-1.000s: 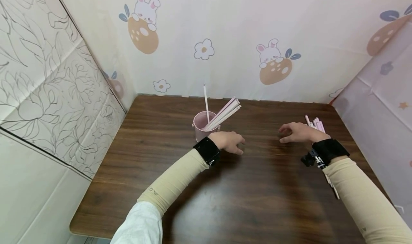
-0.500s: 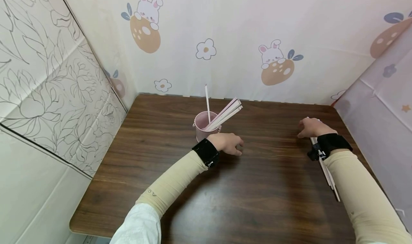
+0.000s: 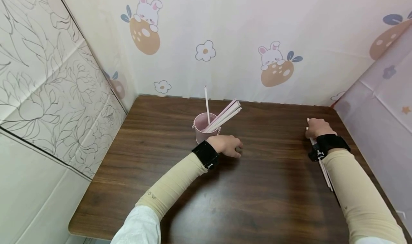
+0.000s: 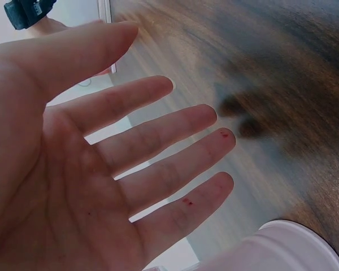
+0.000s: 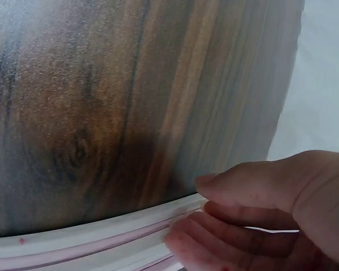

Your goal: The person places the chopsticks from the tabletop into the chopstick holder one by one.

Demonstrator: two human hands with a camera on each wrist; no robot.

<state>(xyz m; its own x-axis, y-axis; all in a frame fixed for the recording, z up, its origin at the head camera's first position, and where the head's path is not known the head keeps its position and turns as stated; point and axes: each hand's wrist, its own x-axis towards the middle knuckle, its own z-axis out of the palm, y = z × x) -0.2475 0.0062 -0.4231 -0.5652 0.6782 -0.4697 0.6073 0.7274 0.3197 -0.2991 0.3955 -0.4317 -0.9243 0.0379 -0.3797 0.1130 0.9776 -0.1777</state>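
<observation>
A small pink bucket [image 3: 201, 134] stands on the table, with several slim white and pink sticks [image 3: 224, 117] leaning in it. Just in front of its right side hovers my left hand [image 3: 226, 146], holding nothing; the left wrist view shows its fingers spread and nearly straight, with the bucket's rim [image 4: 296, 240] below them. At the table's right side, my right hand [image 3: 318, 127] pinches a slim stick near its end. More white and pink sticks [image 5: 85, 245] lie beside it under the fingers. In the head view, my forearm partly covers this bundle [image 3: 325, 176].
The brown wood-grain table [image 3: 257, 201] meets a rabbit-patterned wall covering [image 3: 235, 69] at the back and another covering [image 3: 379, 104] at the right. White tiles with flower line drawings [image 3: 64, 83] border the left side.
My right hand has moved right and settled on the sticks, its fingers closing at their far ends. My left hand has stayed almost still near the bucket.
</observation>
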